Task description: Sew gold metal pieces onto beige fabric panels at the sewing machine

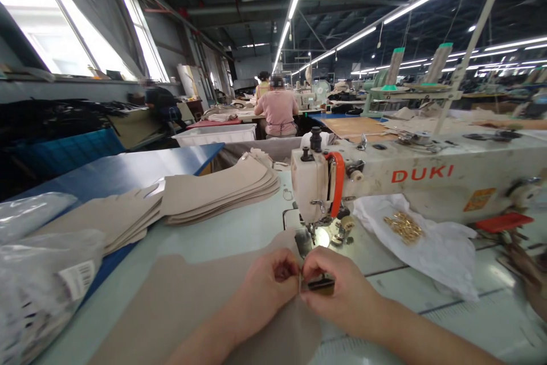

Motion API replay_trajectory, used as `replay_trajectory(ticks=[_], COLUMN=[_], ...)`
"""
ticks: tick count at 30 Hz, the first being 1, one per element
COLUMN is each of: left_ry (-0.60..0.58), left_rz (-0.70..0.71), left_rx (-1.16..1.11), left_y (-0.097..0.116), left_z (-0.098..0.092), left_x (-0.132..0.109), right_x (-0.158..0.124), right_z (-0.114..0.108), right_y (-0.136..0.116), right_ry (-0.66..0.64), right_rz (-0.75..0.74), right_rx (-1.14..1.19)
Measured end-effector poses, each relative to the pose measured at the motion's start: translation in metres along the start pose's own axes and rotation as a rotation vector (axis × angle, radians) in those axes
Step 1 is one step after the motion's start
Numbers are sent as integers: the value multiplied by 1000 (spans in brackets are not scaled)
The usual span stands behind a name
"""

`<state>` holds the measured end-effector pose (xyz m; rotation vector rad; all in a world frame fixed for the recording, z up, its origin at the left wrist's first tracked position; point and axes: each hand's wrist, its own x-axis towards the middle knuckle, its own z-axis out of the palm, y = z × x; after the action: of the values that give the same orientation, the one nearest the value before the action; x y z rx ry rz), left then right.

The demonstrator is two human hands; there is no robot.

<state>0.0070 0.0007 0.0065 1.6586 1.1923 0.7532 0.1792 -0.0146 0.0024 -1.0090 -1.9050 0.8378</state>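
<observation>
A large beige fabric piece [192, 282] lies flat on the pale sewing table, its upper end close to the sewing machine's needle area [316, 234]. My left hand [271, 279] pinches the right edge of this fabric between thumb and fingers. Facing it, my right hand [342, 288] is also closed in a pinch at the same edge, the fingertips of both hands almost touching. Whether a small part sits between the fingertips is hidden. Just beyond my hands stands the white sewing machine [371, 171], with a red lever and a lit lamp by the needle.
Stacked beige fabric pieces [217, 191] lie at the left, beside clear plastic bags [47, 291]. On a white cloth [444, 251] at the right sits a pile of small gold-coloured metal parts [404, 227]. A person in a pink top [277, 109] sits further ahead.
</observation>
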Motion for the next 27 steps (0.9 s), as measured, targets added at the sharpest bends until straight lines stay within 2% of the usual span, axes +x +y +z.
replay_trajectory(ticks=[5,9,12,16,19,23,27], left_ry=[29,75,98,146,152,90,121], left_rz=[-9,-10,12,61,49,1,-26], left_rx=[3,68,100,93,-15,-270,-266], left_y=[0,0,3,5,1,-4,-3], left_z=[2,2,2,3,4,5,7], left_x=[0,-1,-3,-3,0,3,4], right_x=[1,1,2,3,5,7,7], right_z=[1,2,5,12,16,16,14], right_y=[-2,4,13,22,23,22,21], right_ry=[-4,10,46,137,192,209,203], right_rz=[-7,-28,40,202,280,302,321], right_rx=[-68,-16,91,310,424,458,448])
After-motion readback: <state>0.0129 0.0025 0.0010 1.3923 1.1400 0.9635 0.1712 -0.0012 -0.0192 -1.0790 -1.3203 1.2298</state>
